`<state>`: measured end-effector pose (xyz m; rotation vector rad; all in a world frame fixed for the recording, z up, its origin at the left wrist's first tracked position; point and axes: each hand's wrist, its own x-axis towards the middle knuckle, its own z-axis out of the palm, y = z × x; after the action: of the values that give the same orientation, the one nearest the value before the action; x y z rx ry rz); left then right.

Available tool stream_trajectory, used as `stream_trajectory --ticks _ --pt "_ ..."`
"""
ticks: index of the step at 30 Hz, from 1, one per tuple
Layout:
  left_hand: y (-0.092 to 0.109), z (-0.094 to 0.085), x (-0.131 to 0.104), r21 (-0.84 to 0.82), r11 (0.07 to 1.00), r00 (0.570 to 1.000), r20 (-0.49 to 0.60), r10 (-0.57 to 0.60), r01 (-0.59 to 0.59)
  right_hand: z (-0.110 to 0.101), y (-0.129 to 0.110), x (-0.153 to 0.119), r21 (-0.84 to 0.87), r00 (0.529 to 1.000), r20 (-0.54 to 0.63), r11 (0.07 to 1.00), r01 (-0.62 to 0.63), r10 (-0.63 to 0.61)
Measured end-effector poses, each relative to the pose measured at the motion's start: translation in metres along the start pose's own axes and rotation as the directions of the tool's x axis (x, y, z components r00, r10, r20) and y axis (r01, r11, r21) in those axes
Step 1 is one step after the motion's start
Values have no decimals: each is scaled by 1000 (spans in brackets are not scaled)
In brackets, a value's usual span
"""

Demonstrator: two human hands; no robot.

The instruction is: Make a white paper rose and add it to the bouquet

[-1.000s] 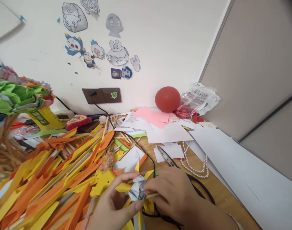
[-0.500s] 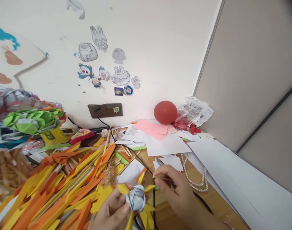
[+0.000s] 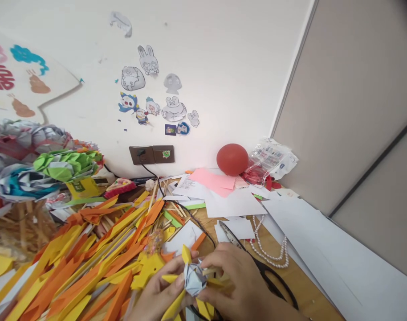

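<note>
A folded paper flower [image 3: 194, 280] with a grey-white centre and yellow pointed petals is held up at the bottom middle. Around its left side wrap the fingers of my left hand [image 3: 163, 285]. My right hand [image 3: 228, 276] is closed at the flower's right side, with a thin light wooden stick [image 3: 208, 270] between thumb and fingers. The stick's tip touches or nearly touches the grey centre. Behind my right hand lie scissors [image 3: 230, 234] with black handles, partly covered by the hand.
Orange and yellow folded strips [image 3: 99, 263] cover the left of the wooden table [image 3: 303, 285]. Finished paper flowers [image 3: 68, 165] stand at the far left. A red balloon [image 3: 232, 159], white sheets [image 3: 310, 232], a pearl string [image 3: 273, 261] and a black cable [image 3: 200, 226] lie behind and right.
My right hand has moved left with the stick, up to the flower, uncovering more of the scissors. The flower has turned slightly in my left hand. The view has shifted a little left.
</note>
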<state>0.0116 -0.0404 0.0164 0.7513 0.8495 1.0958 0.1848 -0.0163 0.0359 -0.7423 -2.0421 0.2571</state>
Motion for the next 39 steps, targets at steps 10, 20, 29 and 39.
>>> stream_trajectory --ticks 10,20,29,39 --pt "-3 -3 4 82 994 997 5 76 -76 -14 -7 4 139 997 62 989 -45 36" --pt "3 4 1 134 987 995 60 81 -88 -12 2 2 209 976 160 971 114 -149" --pt "4 4 -1 234 966 994 43 100 -108 -17 -7 8 161 956 282 987 32 -77" --pt "4 6 -2 305 944 991 10 131 -127 -16 -11 8 121 951 310 992 -43 3"
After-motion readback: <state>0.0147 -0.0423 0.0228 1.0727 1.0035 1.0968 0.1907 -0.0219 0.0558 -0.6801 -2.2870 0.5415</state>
